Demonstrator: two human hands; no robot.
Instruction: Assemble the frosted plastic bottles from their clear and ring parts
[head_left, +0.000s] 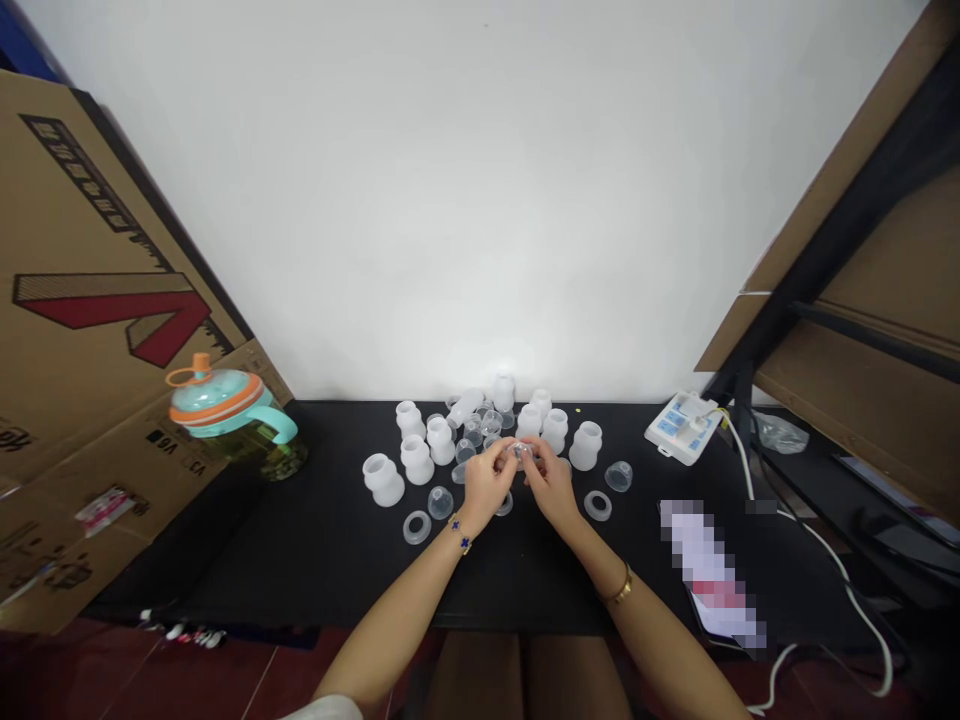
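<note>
My left hand (489, 482) and my right hand (549, 482) meet over the middle of the table. Between them, both sets of fingertips pinch a small clear plastic piece (518, 451); the fingers partly cover it, so its exact shape is unclear. Around the hands stand several white translucent small bottles without lids, such as one on the left (384, 481) and one on the right (586, 446). Clear dome caps lie among them, including one left (440, 502) and one right (619, 476). A translucent ring (417, 527) lies at the left, another ring (598, 506) at the right, and a third ring (505, 503) below the hands.
A large jug (232, 420) with a turquoise and orange lid stands at the left by a cardboard box (90, 330). A white power strip (684, 428) with a cable and a blurred phone (712, 575) lie at the right of the black table (322, 560). A white wall rises behind.
</note>
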